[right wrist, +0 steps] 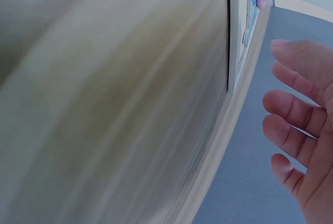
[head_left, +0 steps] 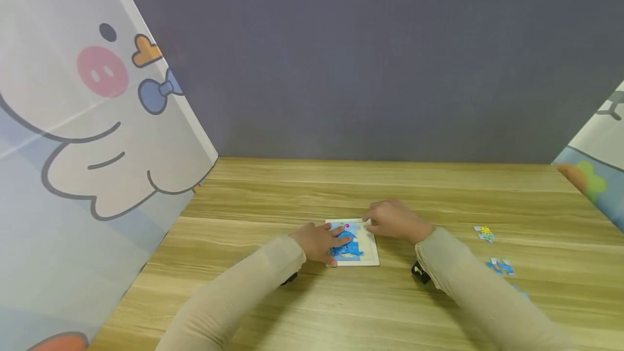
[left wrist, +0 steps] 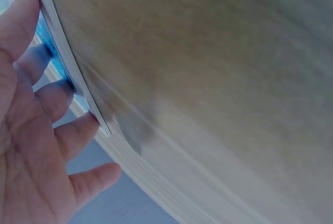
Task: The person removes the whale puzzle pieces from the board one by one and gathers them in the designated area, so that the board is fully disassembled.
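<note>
A small jigsaw puzzle in a pale frame [head_left: 372, 251] lies on the table, its picture a blue cartoon figure. The left side is filled with pieces; along the right, bare backing shows. My left hand [head_left: 319, 241] rests on the puzzle with spread fingers, and in the left wrist view the thumb [left wrist: 23, 18] lies across the frame's edge. Over the upper right corner is my right hand [head_left: 396, 220]. Seen from the right wrist, its fingers [right wrist: 291, 112] are loosely bent, apart from the thumb, with nothing between them.
Loose puzzle pieces lie to the right on the wooden table [head_left: 244, 199]: a cluster with a yellow sun [head_left: 485, 230], a blue and brown cluster [head_left: 500, 266], and a blue piece [head_left: 521, 290] partly behind the right sleeve. A grey panel [head_left: 370, 69] stands at the back.
</note>
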{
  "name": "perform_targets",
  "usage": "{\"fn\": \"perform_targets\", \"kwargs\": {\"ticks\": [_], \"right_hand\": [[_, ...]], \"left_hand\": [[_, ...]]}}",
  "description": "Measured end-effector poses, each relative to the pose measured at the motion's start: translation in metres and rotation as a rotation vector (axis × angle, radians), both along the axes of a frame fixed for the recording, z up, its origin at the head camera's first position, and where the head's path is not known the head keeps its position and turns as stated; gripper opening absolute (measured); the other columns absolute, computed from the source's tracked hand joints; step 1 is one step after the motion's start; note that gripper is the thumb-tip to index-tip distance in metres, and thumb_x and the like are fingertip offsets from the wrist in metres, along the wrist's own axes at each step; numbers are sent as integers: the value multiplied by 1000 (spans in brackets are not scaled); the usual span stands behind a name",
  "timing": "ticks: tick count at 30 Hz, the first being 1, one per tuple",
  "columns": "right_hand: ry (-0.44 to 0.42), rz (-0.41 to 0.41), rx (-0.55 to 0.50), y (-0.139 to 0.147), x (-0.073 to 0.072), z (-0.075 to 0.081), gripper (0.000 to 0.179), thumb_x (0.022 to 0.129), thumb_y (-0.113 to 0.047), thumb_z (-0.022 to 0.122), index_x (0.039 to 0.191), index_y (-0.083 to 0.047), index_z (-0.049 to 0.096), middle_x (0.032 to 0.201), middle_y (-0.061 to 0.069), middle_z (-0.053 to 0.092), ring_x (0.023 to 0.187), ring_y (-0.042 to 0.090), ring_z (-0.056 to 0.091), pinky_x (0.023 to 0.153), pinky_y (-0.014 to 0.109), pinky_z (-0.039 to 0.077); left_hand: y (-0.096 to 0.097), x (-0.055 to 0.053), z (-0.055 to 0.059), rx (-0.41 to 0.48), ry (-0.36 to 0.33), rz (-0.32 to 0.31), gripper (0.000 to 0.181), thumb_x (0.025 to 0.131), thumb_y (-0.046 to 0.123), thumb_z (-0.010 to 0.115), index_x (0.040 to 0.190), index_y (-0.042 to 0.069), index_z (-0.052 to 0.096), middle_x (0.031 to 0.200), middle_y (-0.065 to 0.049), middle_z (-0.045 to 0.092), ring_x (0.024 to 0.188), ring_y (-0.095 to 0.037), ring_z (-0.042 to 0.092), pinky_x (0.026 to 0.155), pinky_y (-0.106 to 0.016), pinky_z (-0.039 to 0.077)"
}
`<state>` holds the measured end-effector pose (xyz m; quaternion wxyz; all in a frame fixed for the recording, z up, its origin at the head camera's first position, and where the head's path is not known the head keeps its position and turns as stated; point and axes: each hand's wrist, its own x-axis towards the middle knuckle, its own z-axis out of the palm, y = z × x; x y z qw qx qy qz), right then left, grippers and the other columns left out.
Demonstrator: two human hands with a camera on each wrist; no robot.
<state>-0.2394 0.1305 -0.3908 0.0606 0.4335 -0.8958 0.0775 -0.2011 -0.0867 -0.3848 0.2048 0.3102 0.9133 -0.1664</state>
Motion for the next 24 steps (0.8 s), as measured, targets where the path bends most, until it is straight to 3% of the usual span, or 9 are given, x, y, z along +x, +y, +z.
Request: {"fn": "perform_targets", "kwargs": {"ticks": [6, 16, 24], "right_hand": [[-31, -49, 72, -10, -2, -1, 15, 84, -16, 70, 95, -7, 76, 90, 3, 71, 82, 18, 67, 80, 42, 52], [-49, -79, 155, -20, -6, -3, 5, 84, -17, 71, 82, -13, 75, 82, -1, 70, 73, 15, 65, 74, 41, 52], [-93, -107, 205, -24, -8, -6, 13, 85, -19, 73, 94, -10, 76, 91, 2, 72, 83, 19, 67, 79, 44, 52]], "left_hand": [[-1, 2, 2, 9, 6, -7, 73, 88, 58, 53, 152, 41, 21, 157, 13, 17, 141, -14, 26, 106, -40, 36], [0, 1, 1, 8, 1, -7, 75, 88, 58, 53, 152, 41, 19, 158, 13, 15, 142, -14, 24, 107, -40, 35], [-1, 2, 1, 8, -4, 0, 74, 88, 57, 53, 152, 41, 19, 158, 12, 15, 142, -14, 24, 107, -41, 34]]}}
